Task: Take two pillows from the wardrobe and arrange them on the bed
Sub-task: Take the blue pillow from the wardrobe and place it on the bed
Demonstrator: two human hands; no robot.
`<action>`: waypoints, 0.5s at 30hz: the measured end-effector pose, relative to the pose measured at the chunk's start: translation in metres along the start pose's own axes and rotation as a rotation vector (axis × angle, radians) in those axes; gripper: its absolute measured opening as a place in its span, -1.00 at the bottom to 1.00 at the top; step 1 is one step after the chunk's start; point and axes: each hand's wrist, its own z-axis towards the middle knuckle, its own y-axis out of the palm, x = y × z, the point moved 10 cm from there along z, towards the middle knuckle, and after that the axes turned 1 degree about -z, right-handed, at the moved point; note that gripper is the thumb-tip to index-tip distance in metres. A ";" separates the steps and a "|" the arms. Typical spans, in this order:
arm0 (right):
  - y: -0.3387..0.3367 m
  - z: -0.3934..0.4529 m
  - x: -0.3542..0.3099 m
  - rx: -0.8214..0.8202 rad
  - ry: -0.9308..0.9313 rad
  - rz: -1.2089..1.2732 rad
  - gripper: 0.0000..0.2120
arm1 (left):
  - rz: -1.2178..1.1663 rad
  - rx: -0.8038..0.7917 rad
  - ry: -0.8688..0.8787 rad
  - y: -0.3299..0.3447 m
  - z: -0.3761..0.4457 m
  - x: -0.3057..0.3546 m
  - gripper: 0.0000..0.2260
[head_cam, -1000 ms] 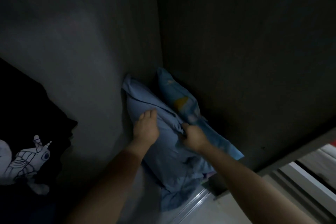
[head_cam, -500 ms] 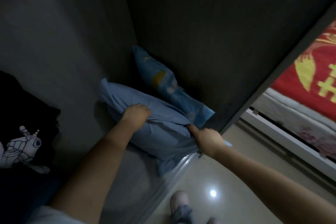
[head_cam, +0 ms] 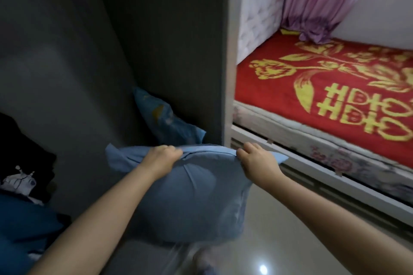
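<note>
A plain blue pillow (head_cam: 192, 196) hangs in front of me, half out of the dark wardrobe (head_cam: 156, 40). My left hand (head_cam: 162, 158) grips its top edge on the left and my right hand (head_cam: 259, 161) grips the same edge on the right. A second blue pillow (head_cam: 165, 118) with a yellow print leans in the wardrobe's back right corner, just behind the first. To the right lies the bed (head_cam: 335, 96) with a red and gold cover.
The wardrobe's pale side panel (head_cam: 229, 51) stands between the wardrobe and the bed. Dark clothes with a white print (head_cam: 20, 183) hang at the left. A pink curtain (head_cam: 324, 0) drapes onto the bed's head end. Glossy floor (head_cam: 279, 241) lies below my arms.
Both hands have pulled the plain blue pillow up and out of the wardrobe toward me. My view has swung right, so the bed now fills the right side.
</note>
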 end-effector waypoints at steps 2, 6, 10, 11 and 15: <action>-0.021 -0.033 0.034 0.017 0.082 -0.036 -0.81 | 0.025 0.035 0.034 -0.023 -0.001 0.044 -0.80; -0.070 -0.090 0.095 0.085 0.175 -0.088 -0.84 | 0.002 0.087 0.081 -0.069 0.009 0.123 -0.82; -0.104 -0.134 0.157 0.149 0.290 -0.079 -0.92 | -0.065 0.079 0.175 -0.096 0.037 0.201 -0.77; -0.109 -0.144 0.174 0.163 0.309 -0.092 -0.93 | -0.079 0.079 0.195 -0.099 0.049 0.219 -0.76; -0.125 -0.168 0.245 0.199 0.423 -0.145 -0.87 | -0.053 0.115 0.326 -0.124 0.098 0.290 -0.77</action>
